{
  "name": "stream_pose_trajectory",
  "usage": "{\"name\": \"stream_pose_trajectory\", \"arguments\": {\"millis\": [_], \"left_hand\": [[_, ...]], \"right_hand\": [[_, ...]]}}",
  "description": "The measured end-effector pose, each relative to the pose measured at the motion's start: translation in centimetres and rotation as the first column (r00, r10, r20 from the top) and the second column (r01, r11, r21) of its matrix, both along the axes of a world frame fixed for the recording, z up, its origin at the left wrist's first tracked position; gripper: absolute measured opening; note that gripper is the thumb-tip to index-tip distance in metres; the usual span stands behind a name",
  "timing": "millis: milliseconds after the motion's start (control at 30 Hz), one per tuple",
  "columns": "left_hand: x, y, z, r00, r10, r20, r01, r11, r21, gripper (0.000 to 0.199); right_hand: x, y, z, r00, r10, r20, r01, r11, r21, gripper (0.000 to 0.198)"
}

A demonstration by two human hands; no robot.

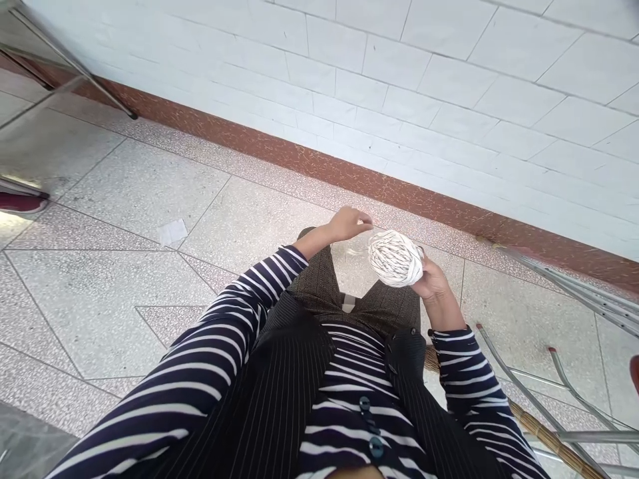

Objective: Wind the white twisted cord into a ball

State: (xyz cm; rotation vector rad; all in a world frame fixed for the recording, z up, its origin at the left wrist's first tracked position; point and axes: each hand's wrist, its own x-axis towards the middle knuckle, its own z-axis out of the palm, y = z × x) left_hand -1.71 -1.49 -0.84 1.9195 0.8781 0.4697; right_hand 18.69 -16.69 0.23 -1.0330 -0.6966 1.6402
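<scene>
A ball of white yarn [393, 258] flecked with dark marks is held up in front of my lap. My right hand [432, 279] grips it from the right, its fingers partly hidden behind the ball. Just left of and above the ball is my left hand [349, 223], with thumb and fingers drawn together in a pinch. Whatever sits between those fingertips is too small to make out. A faint pale wisp shows between the left hand and the ball. My seated legs in brown trousers [319, 266] lie beneath both hands.
Ahead stands a white tiled wall [379, 86] with a reddish-brown skirting [299, 154]. A paper scrap [172, 232] lies on the speckled floor. Metal chair legs [564, 372] and a straw broom [554, 442] are at my right; a metal-legged table [94, 76] and a red shoe [20, 202] are left.
</scene>
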Motion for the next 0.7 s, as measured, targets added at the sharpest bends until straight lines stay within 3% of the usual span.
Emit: {"name": "stream_pose_trajectory", "arguments": {"millis": [100,200,300,400,533,700], "left_hand": [[-0.3,-1.2,-0.5,0.99,0.02,0.14,-0.026,0.999,0.042,0.031],[-0.2,-2.6,0.0,0.949,-0.086,0.302,0.074,0.996,0.053,0.043],[0.4,-3.2,0.4,0.922,-0.147,0.358,0.144,0.989,0.035,0.042],[0.9,-3.0,-0.1,0.926,-0.13,0.353,0.182,0.976,-0.118,0.035],[0.8,-2.1,-1.4,0.928,-0.067,0.366,0.206,0.912,-0.354,0.038],[-0.7,-1.5,-3.0,0.947,-0.096,0.308,0.212,0.903,-0.373,0.035]], "right_hand": [[0.0,0.0,0.5,0.999,-0.047,-0.014,0.047,0.999,-0.002,0.057],[0.1,0.2,0.8,0.998,-0.065,-0.012,0.065,0.998,0.004,0.058],[0.1,0.2,0.9,0.998,-0.059,-0.019,0.059,0.998,-0.007,0.057],[0.1,-0.2,1.0,0.997,-0.053,-0.048,0.052,0.998,-0.025,0.058],[-0.4,-0.9,1.6,0.992,-0.076,-0.103,0.072,0.997,-0.039,0.066],[-0.6,-0.8,2.7,0.984,-0.088,-0.157,0.096,0.994,0.047,0.074]]}}
